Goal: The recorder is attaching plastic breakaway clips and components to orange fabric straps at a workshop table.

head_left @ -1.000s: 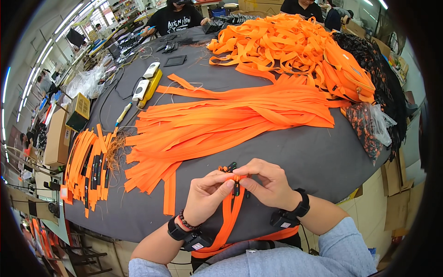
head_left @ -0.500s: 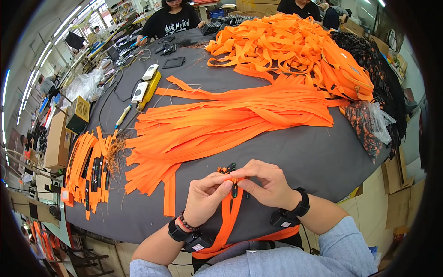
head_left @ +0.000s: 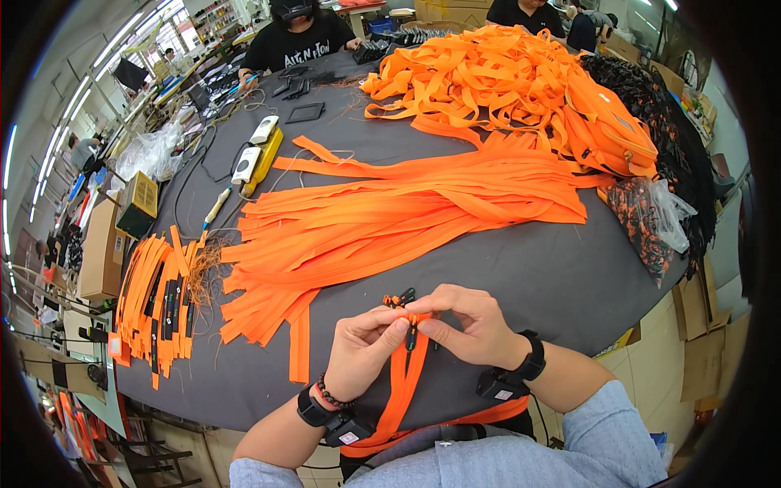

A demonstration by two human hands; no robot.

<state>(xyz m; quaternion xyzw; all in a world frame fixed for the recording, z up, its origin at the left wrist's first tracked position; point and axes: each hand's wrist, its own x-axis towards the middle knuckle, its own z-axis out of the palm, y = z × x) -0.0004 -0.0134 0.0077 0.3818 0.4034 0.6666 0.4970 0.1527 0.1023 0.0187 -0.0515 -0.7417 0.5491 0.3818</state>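
Note:
My left hand (head_left: 366,346) and my right hand (head_left: 472,329) meet over the near part of the table. Thumbs and forefingers of both pinch the upper end of an orange zipper tape (head_left: 400,386). A small black zipper pull (head_left: 412,335) hangs at that end, between the fingertips. The slider itself is mostly covered by my fingers. From there the tape runs down over the table edge toward my lap. Just beyond the fingertips lie a few more black-and-orange pulls (head_left: 399,298), partly hidden by my hands.
A thick bundle of orange zipper tapes (head_left: 390,203) lies across the table. Behind it rises a heap of orange straps (head_left: 480,77) beside an orange bag (head_left: 610,130). Short orange-and-black strips (head_left: 154,301) lie left, near a power strip (head_left: 259,154). People work at the far side.
Both hands keep their pinch on the tape end, with only slight finger movement. Across the table, a person's head has tipped downward.

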